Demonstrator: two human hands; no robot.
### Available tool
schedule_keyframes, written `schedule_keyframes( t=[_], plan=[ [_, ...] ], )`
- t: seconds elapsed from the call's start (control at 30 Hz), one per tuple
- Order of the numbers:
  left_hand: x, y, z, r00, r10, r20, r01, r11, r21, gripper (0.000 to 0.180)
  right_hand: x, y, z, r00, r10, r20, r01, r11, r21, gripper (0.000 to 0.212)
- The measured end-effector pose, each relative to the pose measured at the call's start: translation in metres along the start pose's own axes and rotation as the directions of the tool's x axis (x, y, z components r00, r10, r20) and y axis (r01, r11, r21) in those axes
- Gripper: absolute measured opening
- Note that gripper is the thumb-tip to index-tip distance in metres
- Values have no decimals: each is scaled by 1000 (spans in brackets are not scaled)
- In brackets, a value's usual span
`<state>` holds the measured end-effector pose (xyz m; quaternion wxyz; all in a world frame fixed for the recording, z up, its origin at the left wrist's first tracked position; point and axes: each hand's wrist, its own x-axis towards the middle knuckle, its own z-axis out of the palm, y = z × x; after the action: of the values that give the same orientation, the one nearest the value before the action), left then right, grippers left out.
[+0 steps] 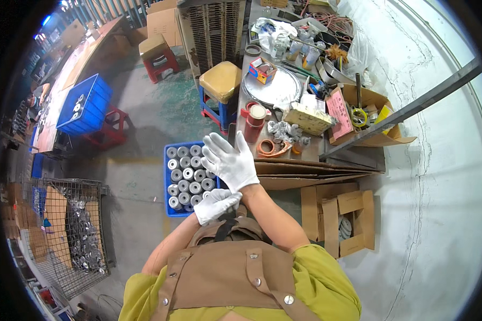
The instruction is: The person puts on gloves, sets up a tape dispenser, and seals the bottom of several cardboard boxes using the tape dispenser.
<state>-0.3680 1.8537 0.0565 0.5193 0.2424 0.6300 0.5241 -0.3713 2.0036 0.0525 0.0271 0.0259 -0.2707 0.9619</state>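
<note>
Both my hands wear white gloves. My right hand (pixel 230 161) is raised with its fingers stretched out and spread, holding nothing. At its wrist, my left hand (pixel 218 205) has its fingers closed on the cuff of the right glove. Below and behind the hands, a blue crate (pixel 167 182) stands on the floor. It is filled with several rows of grey metal cylinders (pixel 188 174) with holes in their ends. My hands and wrists cover part of the crate's right side.
A cluttered workbench (pixel 310 152) runs along the right, with a red mug (pixel 255 121) near its edge. Below it are flattened cardboard and an open carton (pixel 352 247). Yellow-topped stools (pixel 220 81) stand ahead. Left are a blue bin (pixel 88 115) and a wire cage (pixel 83 235) of metal parts.
</note>
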Motion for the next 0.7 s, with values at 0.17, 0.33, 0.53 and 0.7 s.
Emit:
schedule_keyframes(
  t=[0.17,0.33,0.53,0.7],
  plan=[
    [-32,19,-19,944,216,249,-326,730,601,22,4,4,35,969,168,-184,-117,959,259,61],
    [-32,-22,-69,988,97,122,-125,961,245,28,18,36,37,925,243,-293,-150,940,307,71],
    [-37,-32,-83,999,4,-41,-7,997,-75,34,36,63,50,928,262,-266,-111,874,473,72],
    [-40,-14,-78,989,-80,-124,55,980,-189,33,54,55,59,946,275,-174,-131,811,570,73]
  ],
)
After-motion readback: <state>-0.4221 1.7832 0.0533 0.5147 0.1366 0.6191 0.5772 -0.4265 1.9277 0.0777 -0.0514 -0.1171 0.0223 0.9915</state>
